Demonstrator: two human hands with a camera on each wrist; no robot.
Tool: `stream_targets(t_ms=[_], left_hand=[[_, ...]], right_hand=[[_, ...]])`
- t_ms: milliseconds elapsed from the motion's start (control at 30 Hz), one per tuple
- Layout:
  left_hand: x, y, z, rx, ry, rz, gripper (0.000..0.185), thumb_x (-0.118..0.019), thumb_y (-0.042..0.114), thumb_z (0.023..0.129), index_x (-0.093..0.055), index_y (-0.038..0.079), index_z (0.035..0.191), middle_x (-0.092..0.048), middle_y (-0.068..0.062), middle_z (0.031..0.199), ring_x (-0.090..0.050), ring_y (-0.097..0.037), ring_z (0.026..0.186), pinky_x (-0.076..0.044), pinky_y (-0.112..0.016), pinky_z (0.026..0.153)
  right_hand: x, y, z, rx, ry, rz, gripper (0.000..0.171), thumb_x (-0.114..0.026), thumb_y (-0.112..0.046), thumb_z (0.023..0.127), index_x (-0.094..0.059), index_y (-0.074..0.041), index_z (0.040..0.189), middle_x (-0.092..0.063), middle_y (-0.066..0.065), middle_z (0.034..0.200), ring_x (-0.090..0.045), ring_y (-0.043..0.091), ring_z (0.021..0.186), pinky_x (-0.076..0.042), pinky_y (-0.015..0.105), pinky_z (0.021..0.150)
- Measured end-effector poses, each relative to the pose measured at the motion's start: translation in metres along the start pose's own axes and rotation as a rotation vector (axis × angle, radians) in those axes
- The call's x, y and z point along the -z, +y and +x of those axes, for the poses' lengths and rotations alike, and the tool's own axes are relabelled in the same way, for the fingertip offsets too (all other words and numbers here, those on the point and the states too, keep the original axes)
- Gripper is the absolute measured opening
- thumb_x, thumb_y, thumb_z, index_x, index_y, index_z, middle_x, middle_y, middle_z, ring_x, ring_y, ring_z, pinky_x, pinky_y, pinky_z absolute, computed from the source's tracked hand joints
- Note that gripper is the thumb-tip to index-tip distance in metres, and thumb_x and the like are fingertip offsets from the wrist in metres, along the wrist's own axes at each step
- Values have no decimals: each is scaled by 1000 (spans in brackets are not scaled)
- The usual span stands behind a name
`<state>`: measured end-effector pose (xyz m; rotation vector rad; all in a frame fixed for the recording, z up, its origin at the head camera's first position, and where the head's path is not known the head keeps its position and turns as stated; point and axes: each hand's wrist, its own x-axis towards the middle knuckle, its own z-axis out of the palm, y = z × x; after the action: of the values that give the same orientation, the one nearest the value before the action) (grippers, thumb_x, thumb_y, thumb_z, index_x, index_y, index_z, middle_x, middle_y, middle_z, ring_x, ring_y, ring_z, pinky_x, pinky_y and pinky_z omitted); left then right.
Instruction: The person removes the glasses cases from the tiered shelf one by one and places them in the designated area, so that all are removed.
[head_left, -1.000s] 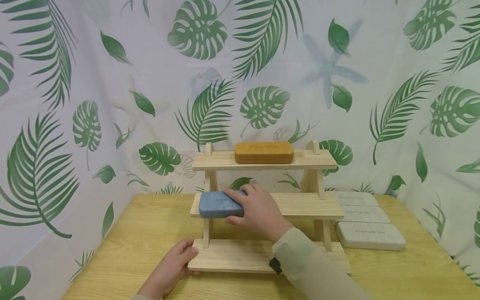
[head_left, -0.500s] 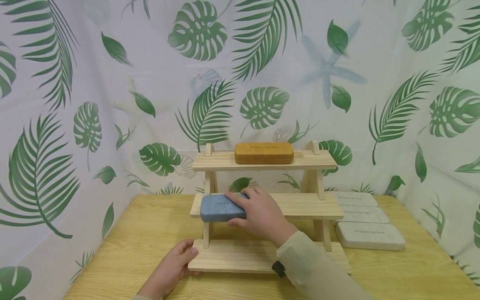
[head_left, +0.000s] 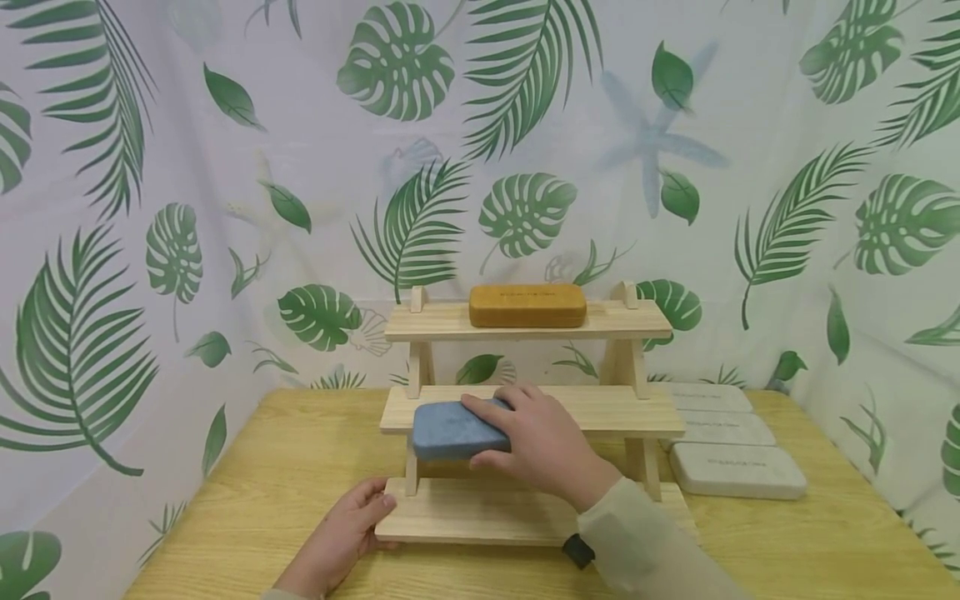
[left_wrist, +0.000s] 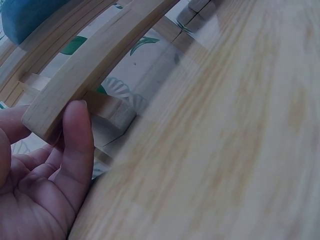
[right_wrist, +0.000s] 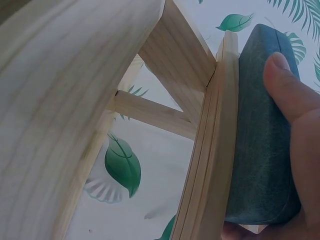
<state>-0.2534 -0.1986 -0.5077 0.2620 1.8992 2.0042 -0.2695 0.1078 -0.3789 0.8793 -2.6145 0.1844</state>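
Observation:
My right hand (head_left: 542,437) grips a blue glasses case (head_left: 456,429) from above, fingers across its top and thumb along its near side. The case overlaps the front edge of the middle tier of a three-tier wooden display shelf (head_left: 630,410). In the right wrist view, the case (right_wrist: 262,135) lies close along that board's edge, with my thumb on it. My left hand (head_left: 347,529) pinches the left end of the bottom board; in the left wrist view, the thumb and fingers of the left hand (left_wrist: 45,175) close round the board's corner (left_wrist: 55,107).
An orange glasses case (head_left: 527,307) sits on the top tier. Several pale grey cases (head_left: 738,471) lie in a row on the wooden table (head_left: 840,542), right of the shelf. A leaf-print cloth (head_left: 315,208) hangs behind and along both sides.
My right hand and the blue case have moved right and toward me, down in the head view, off the middle tier's left end. The left hand keeps its hold on the bottom board.

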Motion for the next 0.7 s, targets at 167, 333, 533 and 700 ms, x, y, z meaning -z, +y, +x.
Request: stream_targets(t_ms=[167, 333, 533, 700], left_hand=[[1, 0, 0, -8, -6, 4, 70, -53, 35, 107, -25, -11, 152, -55, -23, 138, -65, -31, 110, -58, -40, 81], [1, -2, 2, -12, -12, 9, 67, -52, 34, 107, -28, -10, 151, -57, -22, 135, -65, -31, 109, -58, -39, 81], [1, -1, 2, -8, -2, 16, 66, -52, 34, 107, -29, -10, 150, -57, -21, 135, -65, -30, 108, -58, -39, 80], [-1, 1, 1, -12, 2, 17, 66, -52, 34, 108, -28, -10, 151, -58, -19, 133, -65, -29, 106, -57, -39, 79]], right_hand=[[2, 3, -6, -10, -11, 0, 79, -68, -70, 84, -48, -35, 152, -59, 6, 131, -56, 28, 115, -48, 48, 95], [5, 6, -13, -8, -7, 11, 79, -70, -68, 83, -50, -34, 151, -59, 5, 129, -56, 28, 116, -47, 49, 96], [7, 9, -19, -14, 11, 31, 80, -75, -64, 81, -51, -33, 151, -60, 6, 128, -56, 28, 116, -47, 50, 95], [8, 11, -23, -19, 13, 35, 79, -76, -63, 81, -51, -32, 150, -60, 6, 129, -55, 29, 116, -47, 51, 95]])
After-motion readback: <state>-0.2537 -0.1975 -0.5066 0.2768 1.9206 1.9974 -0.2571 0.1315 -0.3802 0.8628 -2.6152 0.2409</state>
